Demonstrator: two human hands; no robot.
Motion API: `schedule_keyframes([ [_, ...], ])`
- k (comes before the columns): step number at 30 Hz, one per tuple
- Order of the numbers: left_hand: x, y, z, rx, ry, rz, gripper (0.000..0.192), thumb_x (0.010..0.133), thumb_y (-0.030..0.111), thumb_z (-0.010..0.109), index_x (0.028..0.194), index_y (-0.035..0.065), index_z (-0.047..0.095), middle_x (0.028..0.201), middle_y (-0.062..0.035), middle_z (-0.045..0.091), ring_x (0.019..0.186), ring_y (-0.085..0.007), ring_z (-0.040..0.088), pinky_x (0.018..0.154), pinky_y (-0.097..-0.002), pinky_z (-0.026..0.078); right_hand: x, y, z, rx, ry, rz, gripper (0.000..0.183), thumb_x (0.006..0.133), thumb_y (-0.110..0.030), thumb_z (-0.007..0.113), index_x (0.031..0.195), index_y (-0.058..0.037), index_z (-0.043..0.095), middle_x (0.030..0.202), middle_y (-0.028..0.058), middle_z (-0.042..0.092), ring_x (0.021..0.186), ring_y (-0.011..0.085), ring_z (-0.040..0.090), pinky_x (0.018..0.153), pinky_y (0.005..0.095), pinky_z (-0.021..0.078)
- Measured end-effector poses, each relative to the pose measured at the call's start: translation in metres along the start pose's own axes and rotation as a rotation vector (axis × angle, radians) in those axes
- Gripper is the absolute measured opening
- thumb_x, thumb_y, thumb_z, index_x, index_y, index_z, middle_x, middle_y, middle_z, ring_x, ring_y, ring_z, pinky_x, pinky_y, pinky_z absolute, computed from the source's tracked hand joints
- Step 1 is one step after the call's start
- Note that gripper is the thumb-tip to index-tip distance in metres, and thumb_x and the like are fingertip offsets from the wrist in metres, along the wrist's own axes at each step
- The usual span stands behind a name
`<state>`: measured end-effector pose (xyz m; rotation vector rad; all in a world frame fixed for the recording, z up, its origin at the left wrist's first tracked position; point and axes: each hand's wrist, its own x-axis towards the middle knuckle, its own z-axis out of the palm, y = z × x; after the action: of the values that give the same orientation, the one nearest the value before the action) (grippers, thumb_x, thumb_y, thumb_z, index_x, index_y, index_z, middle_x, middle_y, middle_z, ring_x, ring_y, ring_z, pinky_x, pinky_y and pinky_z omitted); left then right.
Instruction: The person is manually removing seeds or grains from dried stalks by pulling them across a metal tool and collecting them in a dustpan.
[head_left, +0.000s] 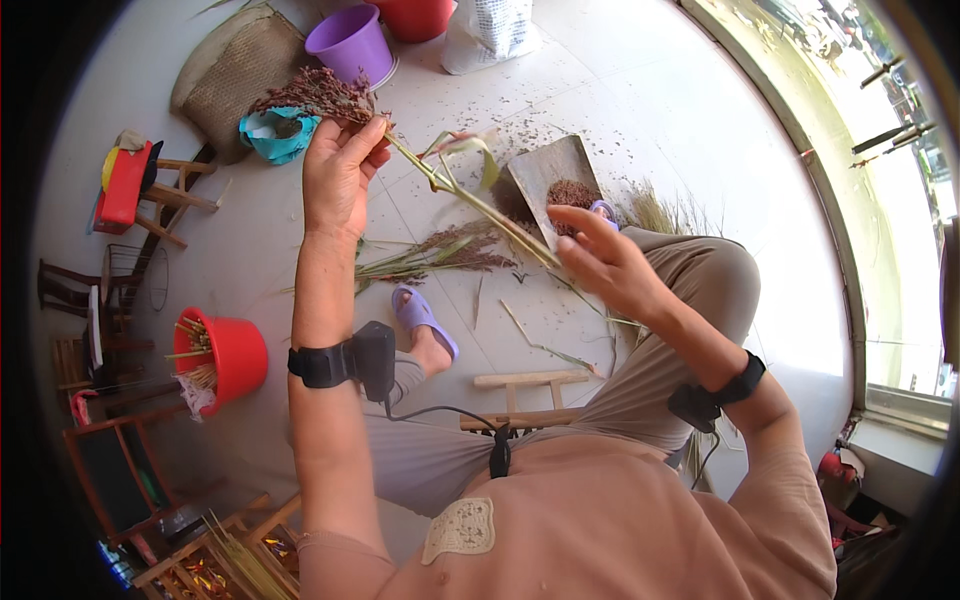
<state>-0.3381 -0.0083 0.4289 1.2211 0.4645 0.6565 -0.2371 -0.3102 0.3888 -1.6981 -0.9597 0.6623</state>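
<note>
My left hand (346, 161) grips a stalk of sorghum (465, 191) just below its reddish-brown seed head (319, 96). The stalk slants down to the right, with a partly dried leaf (484, 159) hanging off it. Near its lower end is my right hand (611, 259), slightly blurred, fingers apart; whether it touches the stalk is hard to see. Beyond that hand a dustpan-shaped scoop (551, 169) on the floor holds a heap of reddish-brown grain (571, 196). More sorghum heads (457, 251) lie on the tiles between my feet.
At the far side stand a woven basket (232, 71), a teal bag (281, 139), a purple bucket (352, 45) and a white sack (487, 34). A red bucket (244, 360) on the left contains cut stalks. Loose grain (487, 112) is scattered across the floor.
</note>
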Motion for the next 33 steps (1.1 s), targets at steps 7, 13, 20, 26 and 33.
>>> schedule_keyframes([
  [7, -0.023, 0.001, 0.019, 0.297, -0.176, 0.172, 0.02, 0.088, 0.0, 0.065, 0.107, 0.0022, 0.061, 0.098, -0.0016, 0.067, 0.087, -0.0082, 0.062, 0.08, -0.0237, 0.05, 0.033, -0.047, -0.023, -0.031, 0.062, -0.087, 0.034, 0.098, -0.025, 0.058, 0.126, -0.0043, 0.057, 0.12, 0.0142, 0.06, 0.108, 0.0213, 0.06, 0.088, 0.0342, 0.0493],
  [13, -0.045, -0.007, 0.057, 0.142, -0.315, 0.044, 0.022, 0.087, 0.001, 0.068, 0.107, 0.0022, 0.06, 0.096, -0.003, 0.067, 0.085, -0.0088, 0.061, 0.075, -0.0227, 0.049, 0.062, -0.042, 0.038, -0.034, -0.098, -0.041, 0.036, 0.101, -0.032, 0.051, 0.12, -0.0015, 0.055, 0.095, 0.0172, 0.064, 0.085, 0.0277, 0.062, 0.078, 0.037, 0.05],
  [20, -0.024, -0.023, 0.006, 0.105, -0.422, -0.216, 0.031, 0.091, 0.011, 0.067, 0.119, 0.0042, 0.054, 0.099, -0.0066, 0.067, 0.091, -0.0145, 0.065, 0.077, -0.0261, 0.052, 0.078, -0.01, 0.057, 0.269, -0.243, 0.131, 0.033, 0.105, -0.032, 0.041, 0.096, -0.0033, 0.055, 0.074, 0.0015, 0.051, 0.069, 0.0105, 0.052, 0.065, 0.0282, 0.0469],
  [26, 0.043, -0.138, -0.149, 0.604, -0.1, -0.604, 0.023, 0.095, 0.02, 0.061, 0.112, 0.0067, 0.056, 0.093, -0.0058, 0.066, 0.075, -0.0119, 0.062, 0.066, -0.0243, 0.051, 0.102, 0.004, 0.028, 0.644, -0.063, 0.464, 0.032, 0.106, -0.035, 0.038, 0.09, -0.01, 0.048, 0.072, -0.0048, 0.033, 0.058, 0.0049, 0.029, 0.049, 0.0202, 0.0258],
  [33, 0.034, -0.323, -0.315, 1.008, 0.049, -0.956, 0.014, 0.087, 0.016, 0.066, 0.094, 0.0054, 0.062, 0.077, -0.0076, 0.068, 0.06, -0.0149, 0.065, 0.057, -0.0295, 0.052, 0.124, 0.019, 0.037, 0.719, 0.1, 0.531, 0.031, 0.107, -0.034, 0.033, 0.091, -0.0111, 0.045, 0.065, -0.006, 0.029, 0.051, 0.0037, 0.023, 0.043, 0.0213, 0.0181],
])
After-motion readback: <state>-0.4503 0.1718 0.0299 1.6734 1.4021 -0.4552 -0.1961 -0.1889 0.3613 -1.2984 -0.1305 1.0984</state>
